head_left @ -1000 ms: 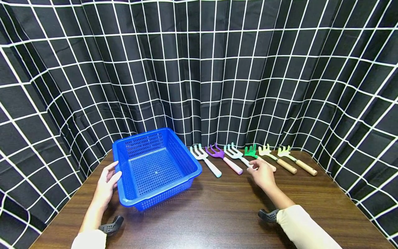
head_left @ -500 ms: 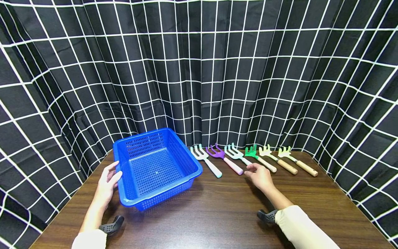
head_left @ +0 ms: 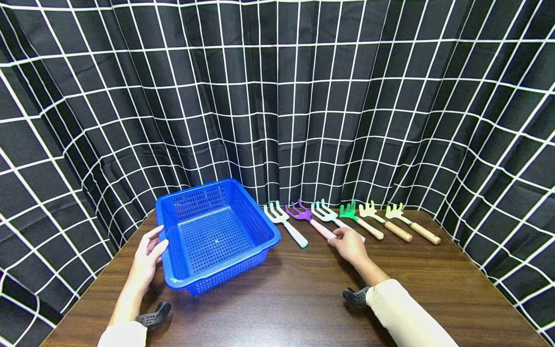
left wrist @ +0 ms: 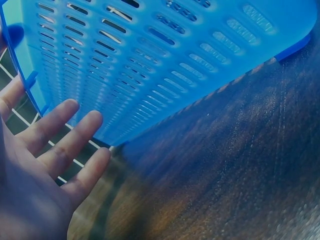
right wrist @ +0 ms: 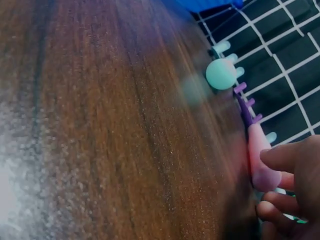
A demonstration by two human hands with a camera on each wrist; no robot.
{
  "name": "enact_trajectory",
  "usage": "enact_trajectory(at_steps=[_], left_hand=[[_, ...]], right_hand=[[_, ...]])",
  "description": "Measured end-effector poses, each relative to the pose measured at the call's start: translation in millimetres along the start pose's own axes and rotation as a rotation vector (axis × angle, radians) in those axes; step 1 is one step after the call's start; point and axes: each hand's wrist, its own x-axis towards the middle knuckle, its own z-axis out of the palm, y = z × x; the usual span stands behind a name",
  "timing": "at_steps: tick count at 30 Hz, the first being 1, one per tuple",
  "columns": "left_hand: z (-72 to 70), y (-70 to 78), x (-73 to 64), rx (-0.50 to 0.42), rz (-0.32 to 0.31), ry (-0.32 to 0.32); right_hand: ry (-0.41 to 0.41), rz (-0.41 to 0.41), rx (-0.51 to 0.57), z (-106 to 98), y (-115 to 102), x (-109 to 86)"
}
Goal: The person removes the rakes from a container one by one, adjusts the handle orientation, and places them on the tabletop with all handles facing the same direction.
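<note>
A blue perforated plastic basket stands at the left, its inside bare. My left hand pinches its left rim between thumb and index finger; in the left wrist view the other fingers spread outside the wall. At the row of garden hand rakes, my right hand has its thumb and fingers at the end of the pink handle of the purple hand rake. The right wrist view shows the thumb on that pink handle. Just right lies a pale mint hand rake, its handle partly behind the hand.
Left of the purple rake lies a white-and-mint hand rake, close to the basket. Farther right are a green hand rake and two yellow-green ones with wooden handles. A black gridded curtain rises behind the brown table.
My right hand has moved left from the pale mint rake's handle to the purple rake's pink handle. The left hand and basket have stayed in place.
</note>
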Motion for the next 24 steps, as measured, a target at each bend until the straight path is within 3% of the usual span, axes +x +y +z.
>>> enact_trajectory(at_steps=[24], left_hand=[[-0.9,2.2,0.3,0.035,0.006,-0.011]], right_hand=[[0.029,-0.055,-0.012,-8.2,3.3,-8.6]])
